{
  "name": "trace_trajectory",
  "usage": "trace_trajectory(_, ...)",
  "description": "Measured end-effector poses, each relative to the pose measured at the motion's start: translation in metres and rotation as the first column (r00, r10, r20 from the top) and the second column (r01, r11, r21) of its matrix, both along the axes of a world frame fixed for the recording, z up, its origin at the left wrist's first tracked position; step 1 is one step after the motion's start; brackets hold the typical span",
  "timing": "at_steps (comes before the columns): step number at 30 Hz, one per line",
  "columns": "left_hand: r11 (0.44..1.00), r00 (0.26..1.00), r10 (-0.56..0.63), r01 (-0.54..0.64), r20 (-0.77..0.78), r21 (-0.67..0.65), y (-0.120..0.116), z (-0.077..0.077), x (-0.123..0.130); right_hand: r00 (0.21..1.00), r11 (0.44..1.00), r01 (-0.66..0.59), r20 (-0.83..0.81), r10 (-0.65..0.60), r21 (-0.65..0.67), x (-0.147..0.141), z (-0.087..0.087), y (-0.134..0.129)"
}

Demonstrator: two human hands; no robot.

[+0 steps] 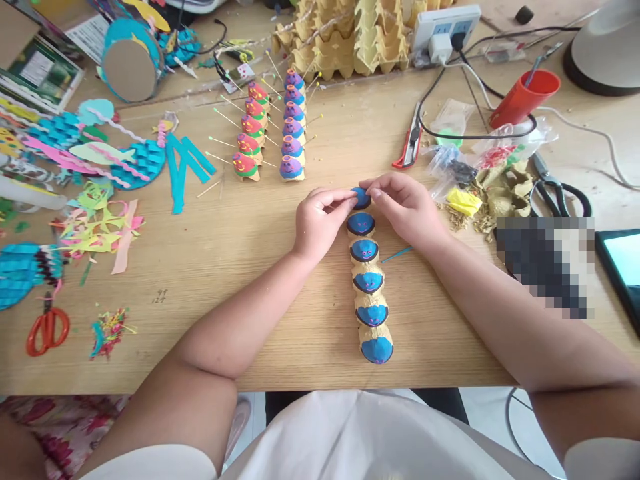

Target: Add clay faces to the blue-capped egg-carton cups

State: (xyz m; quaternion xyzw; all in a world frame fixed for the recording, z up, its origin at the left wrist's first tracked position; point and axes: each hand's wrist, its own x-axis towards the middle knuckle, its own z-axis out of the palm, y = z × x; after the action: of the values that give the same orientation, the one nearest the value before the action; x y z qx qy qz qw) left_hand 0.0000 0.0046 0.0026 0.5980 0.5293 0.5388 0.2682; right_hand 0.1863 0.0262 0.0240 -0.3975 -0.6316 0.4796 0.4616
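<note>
One wooden table, carton strip atop, pale floor

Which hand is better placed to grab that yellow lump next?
Probably the right hand: it's nearer the yellow lump; the left hand would have to reach across the blue-faced row.

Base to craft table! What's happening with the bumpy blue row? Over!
Left hand, right hand: fingertips at farthest blue cup. Blue egg-carton row: six cups, lying on table. Thin blue strip beside it; nothing seen blocking.
</note>
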Motion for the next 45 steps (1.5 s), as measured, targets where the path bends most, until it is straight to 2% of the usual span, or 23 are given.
trace_trajectory(13, 0.995, 0.991, -0.024, 0.036, 0.129, -0.093, 0.0041, -0.0096, 0.0003, 1.000, 1.000, -0.030, -0.010, 0.030, -0.001, -0.0004, -0.0029, 0.0008)
trace_trajectory(23, 0.993, 0.990, -0.005, 0.021, 0.138, -0.119, 0.0050, -0.0065, 0.0023, 0.999, 0.999, -0.037, -0.012, 0.037, -0.011, -0.0011, -0.0025, 0.0006)
trace_trajectory(34, 0.994, 0.998, -0.006, 0.013, 0.062, -0.112, 0.0046, -0.0077, 0.0002, 0.999, 0.999, -0.043, -0.033, 0.043, -0.014, -0.0016, -0.0020, 0.0001)
trace_trajectory(45, 0.996, 0.993, 0.005, 0.005, 0.116, -0.093, 0.0034, -0.0084, -0.0017, 1.000, 1.000, -0.021, -0.015, 0.021, -0.014, -0.0010, -0.0025, 0.0003)
